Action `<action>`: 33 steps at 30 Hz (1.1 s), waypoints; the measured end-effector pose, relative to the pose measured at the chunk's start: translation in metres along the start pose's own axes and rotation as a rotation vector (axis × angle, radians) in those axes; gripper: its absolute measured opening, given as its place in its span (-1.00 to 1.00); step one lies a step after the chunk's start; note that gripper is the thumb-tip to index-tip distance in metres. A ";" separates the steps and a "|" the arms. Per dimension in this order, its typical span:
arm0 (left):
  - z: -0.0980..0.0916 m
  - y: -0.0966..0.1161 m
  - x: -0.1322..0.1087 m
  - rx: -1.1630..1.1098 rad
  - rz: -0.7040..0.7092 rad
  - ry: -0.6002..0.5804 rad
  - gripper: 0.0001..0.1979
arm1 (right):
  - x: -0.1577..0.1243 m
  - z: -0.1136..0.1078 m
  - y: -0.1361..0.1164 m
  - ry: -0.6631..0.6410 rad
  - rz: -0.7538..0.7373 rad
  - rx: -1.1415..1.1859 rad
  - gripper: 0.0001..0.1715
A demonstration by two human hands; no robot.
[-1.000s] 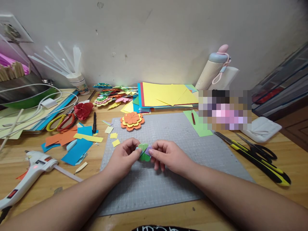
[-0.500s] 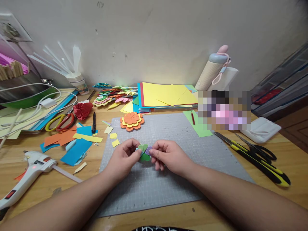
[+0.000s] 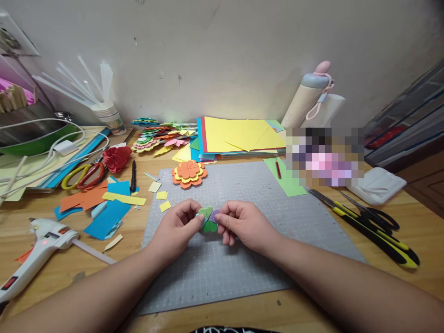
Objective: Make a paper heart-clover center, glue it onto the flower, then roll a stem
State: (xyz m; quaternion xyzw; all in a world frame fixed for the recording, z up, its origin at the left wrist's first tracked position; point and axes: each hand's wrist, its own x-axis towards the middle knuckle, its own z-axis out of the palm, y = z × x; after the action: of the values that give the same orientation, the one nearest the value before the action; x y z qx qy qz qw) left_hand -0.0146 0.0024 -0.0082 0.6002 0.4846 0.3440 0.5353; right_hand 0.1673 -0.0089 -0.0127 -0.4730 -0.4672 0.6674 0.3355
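Observation:
My left hand (image 3: pixel 183 224) is closed, pinching a small green paper flower (image 3: pixel 209 225) between thumb and fingers above the cutting mat (image 3: pixel 256 273). A bit of light blue paper shows at the left thumb tip. On the flower's right side, my right hand (image 3: pixel 243 222) pinches a purple paper petal (image 3: pixel 214 215) that lies against the green petals. Whether the purple petal is stuck to the flower I cannot tell. A layered orange and yellow paper flower (image 3: pixel 189 173) rests on the mat's far left corner.
Left of the mat lie a glue gun (image 3: pixel 48 240), paper scraps (image 3: pixel 107 222), a black pen (image 3: pixel 133 175) and scissors (image 3: pixel 90 173). At right are a yellow-black utility knife (image 3: pixel 374 236) and black scissors (image 3: pixel 379 215). Coloured sheets (image 3: pixel 239 134) and a bottle (image 3: pixel 305 99) stand behind.
The camera view has shifted slightly. Both hands keep nearly the same pose, with the green flower and purple petal still pinched between them.

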 end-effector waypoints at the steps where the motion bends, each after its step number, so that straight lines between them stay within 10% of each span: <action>1: 0.000 0.000 0.000 0.000 -0.006 -0.009 -0.81 | 0.000 0.000 0.000 0.003 -0.002 0.005 -0.76; 33: 0.001 0.003 0.000 -0.028 -0.093 -0.036 -0.81 | -0.002 -0.005 -0.004 0.016 -0.111 -0.150 -0.76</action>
State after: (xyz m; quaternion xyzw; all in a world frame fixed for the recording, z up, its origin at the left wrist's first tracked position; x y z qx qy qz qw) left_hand -0.0130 0.0026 -0.0051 0.5755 0.4975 0.3146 0.5677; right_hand 0.1730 -0.0072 -0.0090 -0.4757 -0.5385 0.6071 0.3393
